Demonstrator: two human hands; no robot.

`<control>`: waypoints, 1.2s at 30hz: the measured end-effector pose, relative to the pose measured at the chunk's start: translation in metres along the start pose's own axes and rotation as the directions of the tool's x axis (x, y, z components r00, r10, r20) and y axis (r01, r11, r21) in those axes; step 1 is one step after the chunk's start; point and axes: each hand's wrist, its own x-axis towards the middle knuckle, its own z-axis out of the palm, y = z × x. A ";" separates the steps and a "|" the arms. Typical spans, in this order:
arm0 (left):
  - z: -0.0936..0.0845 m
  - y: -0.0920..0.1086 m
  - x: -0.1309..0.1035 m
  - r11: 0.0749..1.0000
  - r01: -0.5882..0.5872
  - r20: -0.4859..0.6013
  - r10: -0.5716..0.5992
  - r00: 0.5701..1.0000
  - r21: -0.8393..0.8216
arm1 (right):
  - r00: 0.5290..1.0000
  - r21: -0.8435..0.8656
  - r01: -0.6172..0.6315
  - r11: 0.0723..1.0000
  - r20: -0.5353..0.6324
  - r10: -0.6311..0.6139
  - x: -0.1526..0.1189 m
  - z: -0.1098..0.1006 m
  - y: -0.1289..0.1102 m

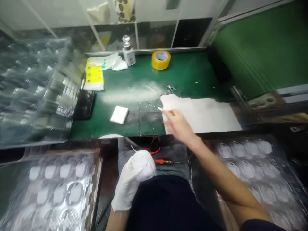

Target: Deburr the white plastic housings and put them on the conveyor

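Part, white, rounded (147,166), gripped in gloved left hand (127,184) over lap; red-handled tool (162,161) just beside. One-handed hold on smooth shell: could slip off glove, drop, get scuffed on tool. Bare right hand (179,126) pinches thin pale-tipped item (160,109) by left edge of white sheet (207,115); too blurred to identify. Loose pinch could drop it; a forearm brush could drag sheet. Farther, on worktop (187,73): tape roll (155,63), upright bottle (130,57), likely to tip if knocked.

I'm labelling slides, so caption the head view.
Gloved left hand holding a rounded white part, bare right hand over a green bench.
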 end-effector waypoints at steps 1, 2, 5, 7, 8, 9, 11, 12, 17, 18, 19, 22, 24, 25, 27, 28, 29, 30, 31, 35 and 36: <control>0.001 0.002 -0.002 0.999 -0.006 0.001 0.007 1.000 -0.038 | 0.995 -0.072 -0.097 0.993 -0.037 0.094 0.003 0.004 0.013; 0.001 0.004 -0.003 0.997 -0.017 0.006 0.017 1.000 -0.077 | 0.987 -0.120 -0.156 0.981 -0.054 0.150 0.004 0.009 0.025; 0.000 0.005 -0.003 0.979 -0.046 -0.006 0.046 0.999 -0.198 | 0.972 -0.123 -0.207 0.971 -0.136 0.190 -0.002 0.023 0.041; -0.003 0.003 -0.003 0.968 -0.057 -0.047 0.047 0.998 -0.244 | 0.954 -0.034 -0.204 0.978 -0.229 0.191 -0.013 0.028 0.029; -0.004 0.001 -0.002 0.965 -0.063 -0.067 0.048 0.997 -0.256 | 0.946 0.037 -0.199 0.979 -0.254 0.202 -0.021 0.028 0.017; -0.004 0.000 -0.003 0.962 -0.071 -0.081 0.051 0.995 -0.263 | 0.944 0.128 -0.192 0.973 -0.246 0.219 -0.031 0.027 0.002; -0.004 0.000 -0.003 0.956 -0.084 -0.095 0.059 0.994 -0.280 | 0.961 0.336 -0.186 0.923 -0.134 0.242 -0.054 0.026 -0.032; -0.004 0.000 -0.004 0.952 -0.087 -0.095 0.061 0.994 -0.293 | 0.971 0.428 -0.192 0.883 -0.049 0.234 -0.066 0.026 -0.049; -0.001 0.007 -0.004 0.938 -0.115 -0.059 0.101 0.993 -0.328 | 0.977 0.653 -0.213 0.727 0.148 0.153 -0.116 0.039 -0.096; -0.001 0.007 -0.004 0.936 -0.126 -0.061 0.112 0.992 -0.329 | 0.978 0.672 -0.208 0.711 0.148 0.146 -0.121 0.042 -0.098; -0.001 0.007 -0.004 0.934 -0.134 -0.066 0.119 0.991 -0.331 | 0.980 0.685 -0.200 0.701 0.147 0.137 -0.125 0.044 -0.099; -0.002 0.005 -0.005 0.936 -0.120 -0.081 0.099 0.992 -0.332 | 0.983 0.698 -0.177 0.694 0.155 0.095 -0.128 0.046 -0.099; -0.002 0.005 -0.006 0.942 -0.097 -0.082 0.074 0.994 -0.322 | 0.986 0.704 -0.156 0.693 0.156 0.063 -0.128 0.046 -0.100; -0.001 0.005 -0.007 0.946 -0.088 -0.087 0.064 0.994 -0.312 | 0.987 0.707 -0.146 0.692 0.154 0.051 -0.129 0.046 -0.100; -0.001 0.006 -0.008 0.954 -0.094 -0.116 0.063 0.991 -0.285 | 0.987 0.708 -0.139 0.693 0.155 0.040 -0.129 0.045 -0.101; -0.001 0.006 -0.008 0.958 -0.102 -0.139 0.066 0.988 -0.268 | 0.987 0.705 -0.141 0.695 0.156 0.041 -0.130 0.045 -0.102; 0.000 0.007 -0.009 0.962 -0.108 -0.160 0.068 0.985 -0.253 | 0.987 0.701 -0.142 0.699 0.156 0.044 -0.130 0.045 -0.102; 0.000 0.007 -0.010 0.965 -0.110 -0.176 0.069 0.982 -0.238 | 0.988 0.699 -0.139 0.702 0.151 0.045 -0.131 0.044 -0.102; 0.000 0.008 -0.010 0.968 -0.109 -0.187 0.067 0.980 -0.225 | 0.989 0.698 -0.130 0.704 0.142 0.042 -0.131 0.044 -0.102; 0.002 0.011 -0.012 0.971 -0.102 -0.174 0.065 0.983 -0.214 | 0.995 0.706 -0.075 0.704 0.095 0.011 -0.131 0.042 -0.102; 0.003 0.011 -0.012 0.969 -0.108 -0.168 0.072 0.983 -0.220 | 0.996 0.706 -0.068 0.705 0.090 0.007 -0.131 0.042 -0.102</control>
